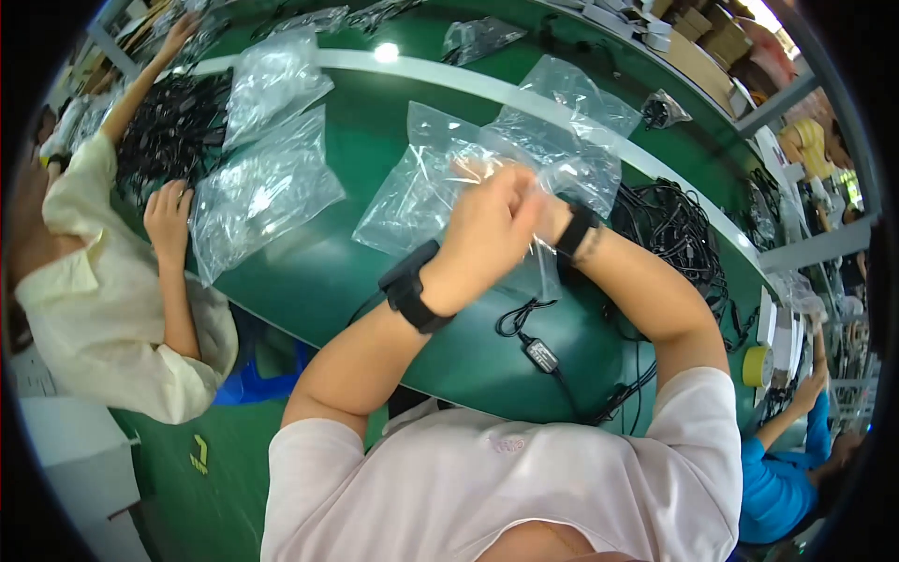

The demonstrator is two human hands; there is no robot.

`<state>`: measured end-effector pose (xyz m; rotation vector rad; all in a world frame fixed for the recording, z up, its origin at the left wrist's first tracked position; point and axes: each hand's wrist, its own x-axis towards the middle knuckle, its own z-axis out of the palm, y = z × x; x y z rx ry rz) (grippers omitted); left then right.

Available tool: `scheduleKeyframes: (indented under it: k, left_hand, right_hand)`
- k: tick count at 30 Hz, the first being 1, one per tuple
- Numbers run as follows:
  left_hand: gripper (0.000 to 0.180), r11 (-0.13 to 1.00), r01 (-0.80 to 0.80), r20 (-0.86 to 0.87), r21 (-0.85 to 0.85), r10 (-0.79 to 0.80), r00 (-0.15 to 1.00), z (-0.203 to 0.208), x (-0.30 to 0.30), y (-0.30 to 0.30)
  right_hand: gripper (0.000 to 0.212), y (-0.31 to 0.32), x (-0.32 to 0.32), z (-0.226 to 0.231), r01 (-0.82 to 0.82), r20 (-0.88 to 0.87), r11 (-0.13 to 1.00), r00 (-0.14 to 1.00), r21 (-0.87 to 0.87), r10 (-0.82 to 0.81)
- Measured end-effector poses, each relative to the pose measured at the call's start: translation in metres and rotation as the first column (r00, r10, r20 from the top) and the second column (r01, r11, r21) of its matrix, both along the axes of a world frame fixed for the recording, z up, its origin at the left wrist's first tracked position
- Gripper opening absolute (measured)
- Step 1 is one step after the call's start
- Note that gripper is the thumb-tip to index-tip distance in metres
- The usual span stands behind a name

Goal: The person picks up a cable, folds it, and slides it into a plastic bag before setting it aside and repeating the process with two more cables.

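Observation:
My left hand [487,234], with a black band and device at the wrist, is over a clear plastic bag [393,206], fingers curled and somewhat blurred against the film. My right hand [552,217], also with a black wristband, comes in from the right and meets it. Its fingers are mostly hidden behind my left hand, and the wrists nearly cross. More clear plastic bags [585,103] lie just beyond, overlapping a white strip on the table. Below my hands is a black cable with a small inline box [540,355] bearing a pale label.
A tangled heap of black cables [670,234] lies to the right. At left are stacks of clear bags [267,192], more black cables [173,126] and a co-worker [122,290] reaching across the green table. A yellow tape roll [757,366] stands at the right edge.

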<state>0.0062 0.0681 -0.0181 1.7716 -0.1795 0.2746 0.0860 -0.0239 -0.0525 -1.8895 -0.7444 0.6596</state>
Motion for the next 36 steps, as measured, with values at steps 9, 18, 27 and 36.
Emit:
scheduleKeyframes:
  k: [9,18,27,36]
  left_hand:
    - [0.025,0.989,-0.075,-0.238,0.126,0.104,0.966,-0.01,0.029,0.039]
    - [0.042,0.944,0.244,-0.245,0.221,-0.188,0.951,0.026,0.027,0.017]
    - [0.072,0.675,0.734,-0.228,-0.071,-0.728,0.647,0.028,0.028,-0.02]
    - [0.008,0.946,-0.066,0.182,-0.316,0.129,0.975,0.011,0.04,0.002]
  right_hand:
    - [0.025,-0.091,-0.045,0.094,0.177,0.644,0.974,0.764,-0.139,-0.047]
    - [0.042,-0.163,-0.045,0.073,0.353,0.452,0.875,0.755,0.332,-0.475]
    - [0.05,-0.149,-0.05,0.058,0.52,-0.222,0.578,0.832,0.628,-0.508]
    - [0.052,-0.171,-0.04,0.074,0.516,0.421,0.751,0.623,0.412,-0.659]
